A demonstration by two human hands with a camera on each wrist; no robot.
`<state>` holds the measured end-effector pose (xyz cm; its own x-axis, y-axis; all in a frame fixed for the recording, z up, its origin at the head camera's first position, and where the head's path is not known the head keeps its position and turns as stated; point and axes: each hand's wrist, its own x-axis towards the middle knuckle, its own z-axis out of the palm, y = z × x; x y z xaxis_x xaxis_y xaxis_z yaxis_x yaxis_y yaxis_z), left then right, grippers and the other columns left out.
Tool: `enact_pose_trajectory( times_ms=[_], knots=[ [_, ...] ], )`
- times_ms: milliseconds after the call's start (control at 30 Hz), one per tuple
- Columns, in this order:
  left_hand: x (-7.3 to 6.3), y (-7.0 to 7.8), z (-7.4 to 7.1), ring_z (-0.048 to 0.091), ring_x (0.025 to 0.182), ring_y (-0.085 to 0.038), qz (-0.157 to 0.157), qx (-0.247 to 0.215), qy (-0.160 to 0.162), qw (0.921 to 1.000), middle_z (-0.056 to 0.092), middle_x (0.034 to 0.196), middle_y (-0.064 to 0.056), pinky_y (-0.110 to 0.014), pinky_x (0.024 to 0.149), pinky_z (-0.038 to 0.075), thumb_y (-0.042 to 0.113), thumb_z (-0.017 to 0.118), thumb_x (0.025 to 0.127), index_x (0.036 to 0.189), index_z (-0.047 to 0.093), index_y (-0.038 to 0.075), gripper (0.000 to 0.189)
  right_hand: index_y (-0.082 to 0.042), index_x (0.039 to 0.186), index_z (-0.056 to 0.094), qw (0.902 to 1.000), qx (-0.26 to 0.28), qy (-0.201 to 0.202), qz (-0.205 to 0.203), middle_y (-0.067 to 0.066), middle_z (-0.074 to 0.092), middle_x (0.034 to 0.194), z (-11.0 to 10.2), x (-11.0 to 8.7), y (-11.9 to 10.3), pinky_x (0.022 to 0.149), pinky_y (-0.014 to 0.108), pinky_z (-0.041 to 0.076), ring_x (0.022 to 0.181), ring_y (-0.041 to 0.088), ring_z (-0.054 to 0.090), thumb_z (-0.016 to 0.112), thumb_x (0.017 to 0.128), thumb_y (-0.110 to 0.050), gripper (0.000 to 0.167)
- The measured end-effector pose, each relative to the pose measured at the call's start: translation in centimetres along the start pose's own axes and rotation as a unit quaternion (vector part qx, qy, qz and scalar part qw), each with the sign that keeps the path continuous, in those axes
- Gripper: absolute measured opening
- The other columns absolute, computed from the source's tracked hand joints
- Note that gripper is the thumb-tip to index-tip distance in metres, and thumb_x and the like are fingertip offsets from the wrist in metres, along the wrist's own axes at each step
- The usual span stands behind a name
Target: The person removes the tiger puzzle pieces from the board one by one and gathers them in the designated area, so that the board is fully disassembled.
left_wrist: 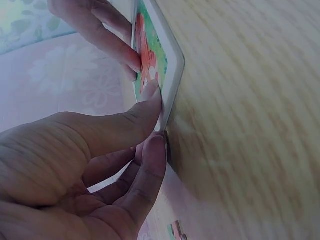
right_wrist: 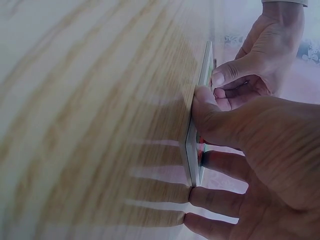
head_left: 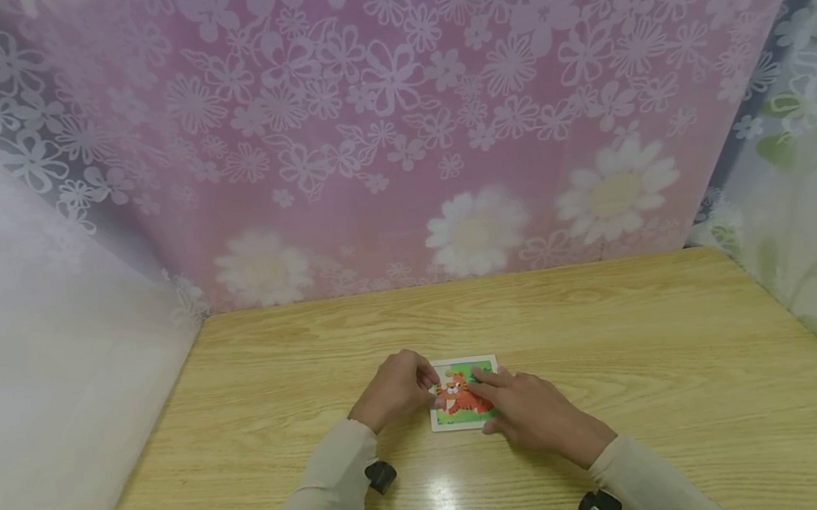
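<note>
A flat tiger picture board [head_left: 460,403] with a white border lies on the wooden table, its face showing an orange tiger on green. At its left edge, my left hand [head_left: 397,390] pinches the board; the left wrist view has the thumb [left_wrist: 152,97] on the picture and the index fingertip [left_wrist: 156,142] against the border. From the right side, my right hand [head_left: 535,412] rests on the board with fairly straight, spread fingers. Its index finger touches the picture, while the thumb [right_wrist: 205,107] presses the near edge. The hands cover both side edges partly.
The wood-grain table [head_left: 300,353] extends around the hands. A pink flowered cloth [head_left: 372,169] hangs along its back edge, with pale cloths at the left [head_left: 57,318] and right [head_left: 813,211]. Black wrist cameras [head_left: 380,477] sit below the hands.
</note>
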<state>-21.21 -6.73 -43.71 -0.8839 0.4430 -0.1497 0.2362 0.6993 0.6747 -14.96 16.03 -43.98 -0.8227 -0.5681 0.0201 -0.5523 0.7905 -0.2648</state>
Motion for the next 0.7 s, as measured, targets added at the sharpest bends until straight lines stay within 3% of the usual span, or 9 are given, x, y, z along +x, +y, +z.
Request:
enact_pose_trajectory(
  times_ms=[200, 700],
  knots=[
    [0.1, 0.03, -0.05, 0.059, 0.072, -0.014, 0.0, -0.007, -0.003, 1.0, 0.066, 0.083, 0.001, -0.032, 0.068, 0.052, 0.007, 0.088, 0.079, 0.09, 0.076, 0.008, 0.017, 0.0, 0.139, 0.059, 0.9999, -0.007, 0.007, -0.011, 0.021, 0.052, 0.147, 0.03, -0.05, 0.04, 0.094, 0.058, 0.05, 0.119, 0.051, 0.058, 0.079, 0.089, -0.031, 0.062],
    [0.12, -0.07, 0.01, 0.06, 0.072, -0.014, -0.001, -0.015, 0.014, 0.9998, 0.067, 0.081, 0.0, -0.032, 0.07, 0.052, 0.007, 0.092, 0.073, 0.088, 0.076, 0.007, 0.022, -0.001, 0.14, 0.058, 1.0, -0.002, -0.004, 0.004, 0.02, 0.051, 0.148, 0.02, -0.06, -0.05, 0.097, 0.057, 0.049, 0.122, 0.051, 0.056, 0.079, 0.089, -0.031, 0.063]
  ],
)
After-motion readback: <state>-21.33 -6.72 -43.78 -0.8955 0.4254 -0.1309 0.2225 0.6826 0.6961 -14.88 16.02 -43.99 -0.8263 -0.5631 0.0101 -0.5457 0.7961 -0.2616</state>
